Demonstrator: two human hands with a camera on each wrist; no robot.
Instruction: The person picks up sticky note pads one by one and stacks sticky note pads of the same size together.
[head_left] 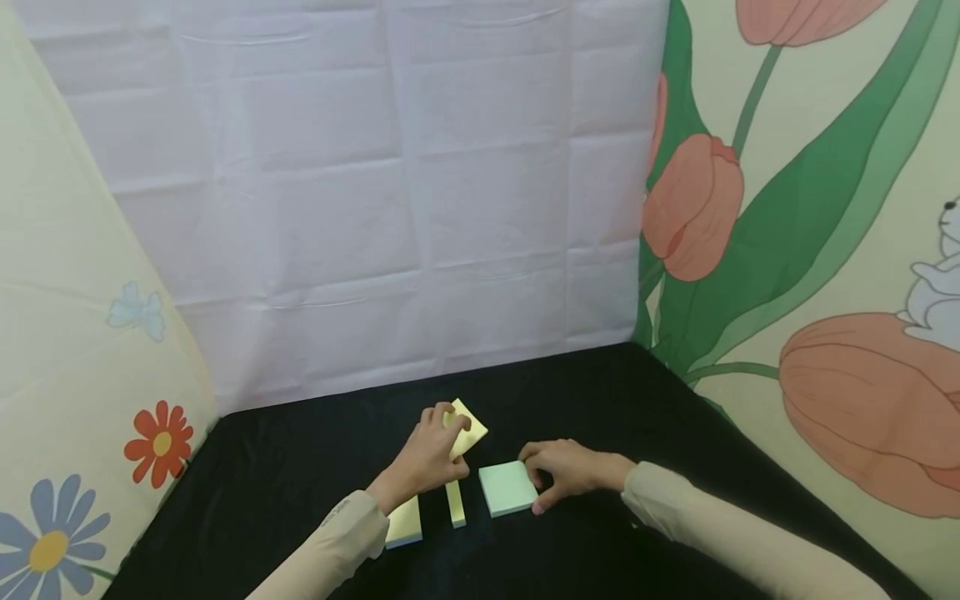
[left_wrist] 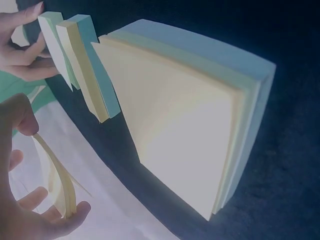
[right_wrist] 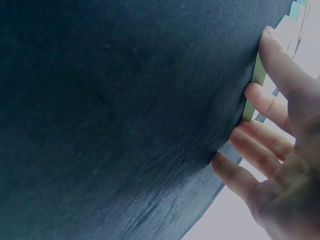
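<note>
My left hand (head_left: 426, 454) holds a thin yellow sticky-note pad (head_left: 467, 427) tilted above the table, pinched between thumb and fingers. In the left wrist view this pad (left_wrist: 69, 192) bends, with one sheet's edge standing apart. My right hand (head_left: 567, 468) touches the right side of a pale green sticky-note pad (head_left: 508, 490) lying flat. Its thumb is at the near corner and the other fingers spread farther along. Between the hands lies a narrow yellow-topped pad (head_left: 456, 505) with a blue lower layer. A larger yellow-topped stack (head_left: 406, 525), layered green and blue, lies partly under my left wrist.
Black cloth (head_left: 570, 550) covers the table. A white cloth backdrop (head_left: 337, 208) rises behind its far edge, with flower-printed cloths (head_left: 847, 208) at the sides.
</note>
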